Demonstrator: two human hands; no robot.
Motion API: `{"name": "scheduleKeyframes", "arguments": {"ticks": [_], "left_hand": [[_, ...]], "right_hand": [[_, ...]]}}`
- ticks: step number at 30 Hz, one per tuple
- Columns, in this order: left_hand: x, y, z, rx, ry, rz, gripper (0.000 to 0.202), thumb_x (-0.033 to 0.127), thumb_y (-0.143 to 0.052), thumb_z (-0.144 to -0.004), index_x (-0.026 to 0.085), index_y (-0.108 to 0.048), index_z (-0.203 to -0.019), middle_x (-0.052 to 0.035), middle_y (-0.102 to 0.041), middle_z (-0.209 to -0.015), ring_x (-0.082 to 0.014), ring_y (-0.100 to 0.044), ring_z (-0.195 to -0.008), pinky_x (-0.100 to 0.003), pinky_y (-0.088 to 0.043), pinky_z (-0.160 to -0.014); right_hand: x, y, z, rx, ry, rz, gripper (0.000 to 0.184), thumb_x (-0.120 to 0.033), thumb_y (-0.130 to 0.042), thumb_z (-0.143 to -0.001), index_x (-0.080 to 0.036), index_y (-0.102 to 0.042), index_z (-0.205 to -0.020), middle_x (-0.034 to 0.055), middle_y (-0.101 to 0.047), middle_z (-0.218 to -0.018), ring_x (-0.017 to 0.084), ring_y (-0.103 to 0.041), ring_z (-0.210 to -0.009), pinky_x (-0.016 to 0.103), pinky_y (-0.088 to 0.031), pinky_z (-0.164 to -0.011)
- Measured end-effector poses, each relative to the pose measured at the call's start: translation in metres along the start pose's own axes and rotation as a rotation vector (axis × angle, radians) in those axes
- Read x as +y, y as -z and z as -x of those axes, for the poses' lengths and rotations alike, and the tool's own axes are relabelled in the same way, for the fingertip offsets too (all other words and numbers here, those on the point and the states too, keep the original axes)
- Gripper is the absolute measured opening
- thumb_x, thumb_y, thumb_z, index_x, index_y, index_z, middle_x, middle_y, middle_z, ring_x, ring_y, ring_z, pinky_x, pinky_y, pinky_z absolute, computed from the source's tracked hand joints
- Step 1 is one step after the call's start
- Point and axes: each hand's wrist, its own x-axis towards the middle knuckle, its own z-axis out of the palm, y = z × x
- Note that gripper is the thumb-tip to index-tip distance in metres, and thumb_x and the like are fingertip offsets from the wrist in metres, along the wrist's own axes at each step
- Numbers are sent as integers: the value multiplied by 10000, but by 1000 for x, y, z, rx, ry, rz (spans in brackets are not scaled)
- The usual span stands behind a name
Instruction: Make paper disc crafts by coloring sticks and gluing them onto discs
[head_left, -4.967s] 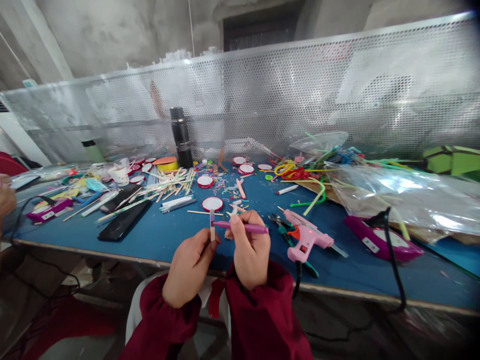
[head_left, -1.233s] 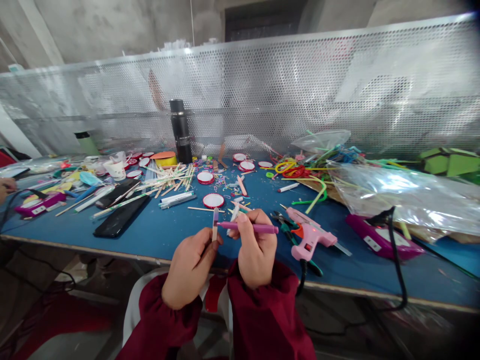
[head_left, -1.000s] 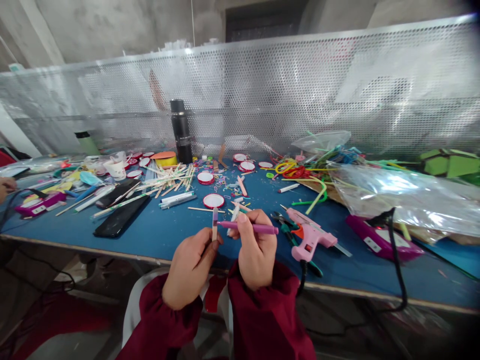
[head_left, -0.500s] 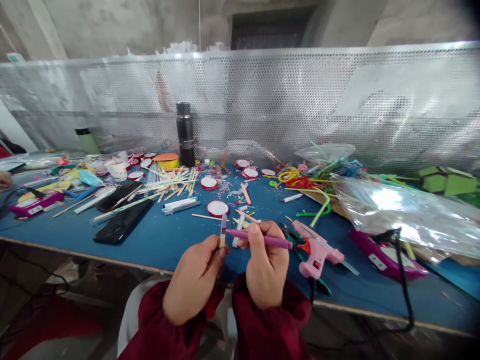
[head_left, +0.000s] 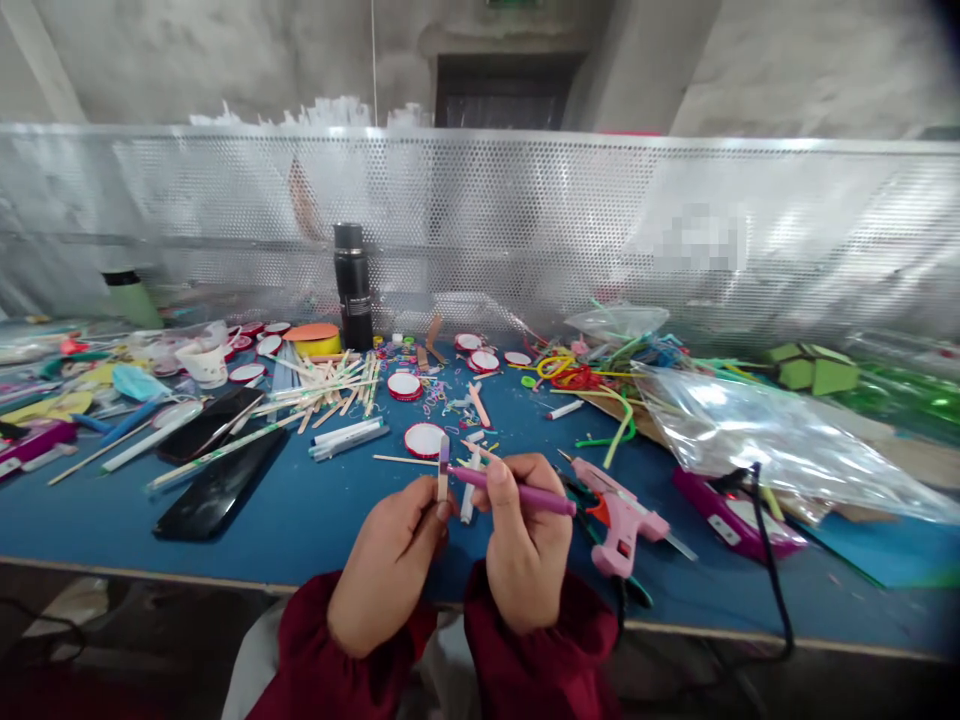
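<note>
My left hand [head_left: 390, 565] pinches a small wooden craft stick [head_left: 443, 470] upright above the near edge of the blue table [head_left: 315, 515]. The stick's top end is coloured purple. My right hand [head_left: 525, 545] grips a purple marker [head_left: 517, 490] held level, its tip touching the stick's upper part. Both hands are closed on what they hold, close together over the table's front. Dark red sleeves cover both wrists.
A pink glue gun [head_left: 619, 505] lies right of my hands beside a purple one [head_left: 739, 505] with a black cord. A black phone [head_left: 217, 485], loose sticks [head_left: 337, 385], red-rimmed discs [head_left: 424, 440], a black flask [head_left: 352, 285], plastic bags [head_left: 750, 430] and a perforated metal screen [head_left: 525, 230] surround them.
The camera tilted up and shifted, so the table sits lower in view. My hands keep the same grip, the marker tip staying at the stick's top.
</note>
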Motion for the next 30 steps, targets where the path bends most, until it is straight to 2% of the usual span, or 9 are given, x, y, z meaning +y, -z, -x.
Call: {"name": "scheduleKeyframes", "arguments": {"ticks": [5,12,19,30], "left_hand": [[-9,-1,-3,-9,48,93,382,529,-439,-1037,203,-536,-862,26,-520,-691,-140,-445,-634,-269,-348,-614],[-16,-1,0,-5,98,186,384,535,-486,-1010,191,-535,-848,41,-492,-635,-118,-407,-579,-248,-315,-552],[-20,2,0,-3,67,139,383,540,-494,-1005,192,-519,-846,46,-501,-636,-119,-418,-585,-249,-325,-566],[-20,4,-2,34,-11,89,327,493,-501,-991,192,-556,-877,34,-547,-648,-130,-460,-597,-265,-340,-575]], "right_hand": [[15,-5,1,-37,-41,4,351,-455,-575,-1011,-220,-591,-750,-8,-612,-643,158,-568,-630,298,-437,-615],[21,-12,6,-57,-35,17,329,-447,-562,-1012,-225,-566,-769,-20,-598,-640,145,-542,-617,282,-423,-601],[25,-15,7,-50,2,26,328,-428,-539,-1012,-228,-546,-752,-25,-579,-636,149,-538,-640,295,-427,-657],[38,-22,3,-70,59,-80,274,-409,-585,-972,-225,-572,-770,-33,-591,-634,141,-540,-600,281,-433,-620]]}}
